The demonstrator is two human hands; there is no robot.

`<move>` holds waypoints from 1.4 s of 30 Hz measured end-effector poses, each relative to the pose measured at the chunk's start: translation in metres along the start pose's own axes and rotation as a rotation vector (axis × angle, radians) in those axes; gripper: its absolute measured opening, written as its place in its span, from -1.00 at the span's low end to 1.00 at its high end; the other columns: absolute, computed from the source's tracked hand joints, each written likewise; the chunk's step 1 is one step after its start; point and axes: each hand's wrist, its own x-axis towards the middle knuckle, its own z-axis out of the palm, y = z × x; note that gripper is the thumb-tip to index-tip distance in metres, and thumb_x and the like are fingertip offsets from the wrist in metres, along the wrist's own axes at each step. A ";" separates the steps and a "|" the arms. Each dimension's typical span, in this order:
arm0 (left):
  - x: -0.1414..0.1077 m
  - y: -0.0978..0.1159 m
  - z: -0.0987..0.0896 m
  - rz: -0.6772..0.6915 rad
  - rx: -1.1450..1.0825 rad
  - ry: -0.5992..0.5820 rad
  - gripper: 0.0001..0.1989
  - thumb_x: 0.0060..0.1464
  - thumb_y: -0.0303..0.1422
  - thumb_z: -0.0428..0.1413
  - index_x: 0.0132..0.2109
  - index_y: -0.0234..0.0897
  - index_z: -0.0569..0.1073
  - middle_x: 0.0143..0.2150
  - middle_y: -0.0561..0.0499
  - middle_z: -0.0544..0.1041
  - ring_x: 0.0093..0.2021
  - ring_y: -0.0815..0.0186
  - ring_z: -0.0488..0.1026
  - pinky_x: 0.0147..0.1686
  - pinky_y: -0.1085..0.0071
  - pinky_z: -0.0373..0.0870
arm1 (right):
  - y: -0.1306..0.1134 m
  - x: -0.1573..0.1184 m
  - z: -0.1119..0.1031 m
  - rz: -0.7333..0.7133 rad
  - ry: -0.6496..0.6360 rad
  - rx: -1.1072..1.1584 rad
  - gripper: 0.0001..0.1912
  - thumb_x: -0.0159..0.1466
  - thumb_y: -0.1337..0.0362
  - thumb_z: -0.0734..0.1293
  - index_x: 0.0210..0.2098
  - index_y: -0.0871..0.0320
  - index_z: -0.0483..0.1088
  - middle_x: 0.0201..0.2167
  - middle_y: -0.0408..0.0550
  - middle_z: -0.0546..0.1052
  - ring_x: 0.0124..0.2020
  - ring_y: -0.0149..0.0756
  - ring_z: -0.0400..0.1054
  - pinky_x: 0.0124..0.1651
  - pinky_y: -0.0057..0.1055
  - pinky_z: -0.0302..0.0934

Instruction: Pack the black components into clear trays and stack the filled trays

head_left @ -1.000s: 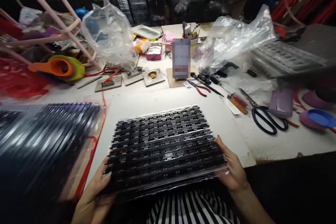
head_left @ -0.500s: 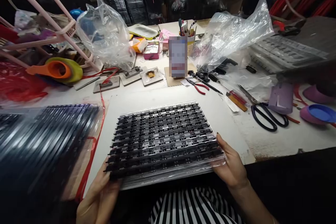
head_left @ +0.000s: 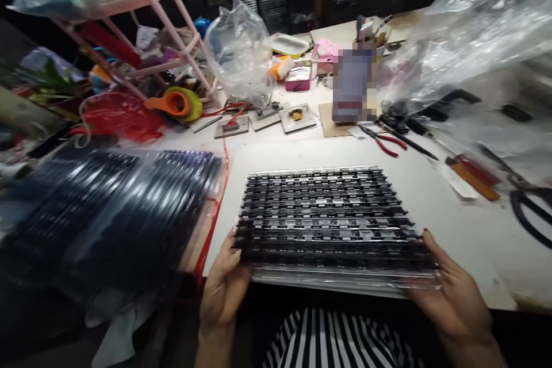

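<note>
By left fingers [head_left: 230,261] and right fingers [head_left: 446,261], partly hidden underneath, the tray [head_left: 328,218] is gripped at its ends. Left of them, a stack [head_left: 142,213] is blurred; beyond the right fingers, scissors [head_left: 520,185] are cut off.

Garment [head_left: 332,340] striped black and white, stripes curving at sides; hands [head_left: 459,298] and wrists [head_left: 217,334] bare.

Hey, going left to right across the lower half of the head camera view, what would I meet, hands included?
Dark bundle under clear plastic → left hand → tray of black parts → right hand → black-handled scissors.
</note>
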 end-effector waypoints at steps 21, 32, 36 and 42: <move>0.000 0.003 0.002 -0.048 0.020 -0.234 -0.59 0.15 -0.57 -0.04 0.14 -0.24 0.30 0.04 -0.06 0.48 0.08 0.22 0.38 0.14 0.23 0.21 | 0.009 0.004 -0.002 -0.288 0.019 -0.252 -0.68 0.32 0.22 0.12 -0.08 -0.11 0.46 -0.05 -0.18 0.54 0.08 -0.24 0.33 0.19 -0.13 0.22; 0.001 0.005 0.002 -0.048 0.026 -0.193 -0.62 0.15 -0.55 -0.03 0.11 -0.25 0.33 0.03 -0.07 0.49 0.05 0.21 0.40 0.13 0.21 0.23 | 0.002 -0.001 -0.010 -0.187 0.016 -0.281 -0.72 0.26 0.13 0.22 -0.07 -0.13 0.44 0.07 -0.19 0.45 0.10 -0.17 0.30 0.14 -0.06 0.25; 0.002 0.005 0.004 -0.042 0.034 -0.172 -0.63 0.13 -0.55 -0.01 0.08 -0.26 0.37 0.03 -0.08 0.49 0.02 0.21 0.43 0.13 0.21 0.24 | 0.002 0.000 -0.009 -0.174 0.009 -0.236 -0.73 0.27 0.15 0.21 -0.10 -0.12 0.46 0.04 -0.15 0.47 0.07 -0.15 0.33 0.10 -0.01 0.27; 0.002 0.006 0.008 -0.047 0.039 -0.092 -0.57 0.12 -0.54 0.02 0.13 -0.19 0.36 0.06 -0.10 0.48 0.05 0.16 0.42 0.11 0.13 0.29 | 0.002 0.003 -0.006 -0.125 -0.143 -0.138 -0.79 0.28 0.17 0.24 -0.18 -0.09 0.50 -0.11 -0.15 0.56 -0.02 -0.18 0.40 0.11 -0.05 0.25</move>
